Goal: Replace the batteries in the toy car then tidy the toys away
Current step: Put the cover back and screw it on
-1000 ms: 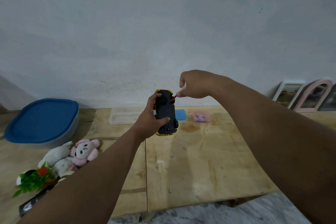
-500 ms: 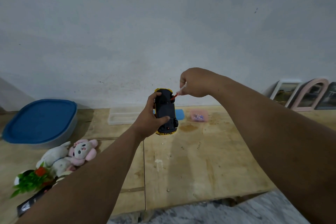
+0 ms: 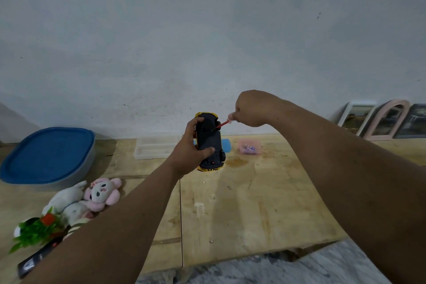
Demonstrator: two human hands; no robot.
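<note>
A yellow toy car [image 3: 211, 142] is held above the wooden table [image 3: 253, 203], its black underside turned toward me. My left hand [image 3: 189, 153] grips it from the left side. My right hand [image 3: 250, 108] is closed around a small screwdriver [image 3: 222, 124] with a red shaft, whose tip touches the car's underside near its upper end. A pink and white plush rabbit [image 3: 101, 193] and another white plush [image 3: 66, 198] lie on the table at the left.
A grey tub with a blue lid [image 3: 47, 155] sits far left by the wall. A clear shallow tray [image 3: 158, 147], a blue flat piece [image 3: 226, 145] and a small pink box [image 3: 249, 147] lie behind the car. Picture frames [image 3: 380, 122] lean on the wall at right. A green plastic plant [image 3: 34, 233] lies low left.
My right hand has shifted slightly right and turned with the screwdriver, its red shaft now more exposed. The left hand keeps the car in about the same place.
</note>
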